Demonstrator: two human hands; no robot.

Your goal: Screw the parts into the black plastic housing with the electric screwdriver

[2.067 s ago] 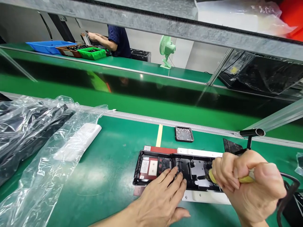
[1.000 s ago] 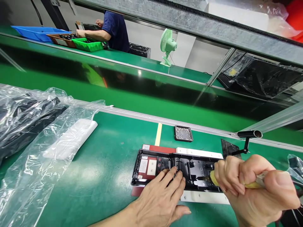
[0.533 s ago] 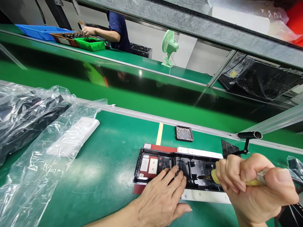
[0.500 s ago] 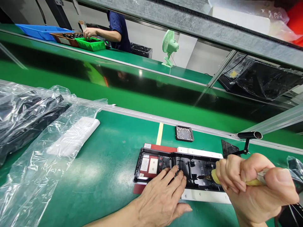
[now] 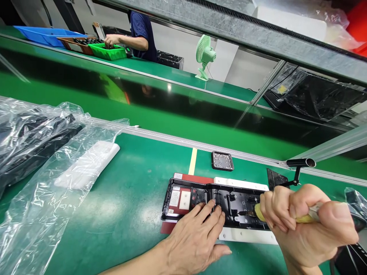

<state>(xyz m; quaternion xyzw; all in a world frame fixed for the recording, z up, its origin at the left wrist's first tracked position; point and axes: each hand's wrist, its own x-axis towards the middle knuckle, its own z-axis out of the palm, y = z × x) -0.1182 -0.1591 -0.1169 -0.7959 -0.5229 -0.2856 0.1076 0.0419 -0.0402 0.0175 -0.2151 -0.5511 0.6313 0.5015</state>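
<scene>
Fingers of the left hand [image 5: 197, 238] lie flat and spread on the black housing [image 5: 213, 204] at lower centre of the frame, gripping nothing, only pressing it down. The right hand [image 5: 308, 227] at lower right is clenched around a yellow-handled driver [image 5: 298, 218], whose tip points left into the housing's right half.

The housing looks like a light, stiff plastic shell with thin ribs and a labelled red part at its left end; it would probably slide on the smooth green bench [image 5: 129, 206] unless held. It rests on a white plate [image 5: 246, 236] and a red sheet [image 5: 168, 228]. A flat palm on the ribbed middle, or a pinch on the long edges, seems the safest hold, clear of the labelled part. The driver's handle is rigid and suits a full fist.

A small tray of screws [image 5: 222, 160] sits above the housing, near the yellow line.

Against the frame 2.1 s ago, both hands keep their places; the view has tilted slightly, and the co-worker [image 5: 137, 28] at upper left now reaches into the green bin [image 5: 107, 51].
</scene>
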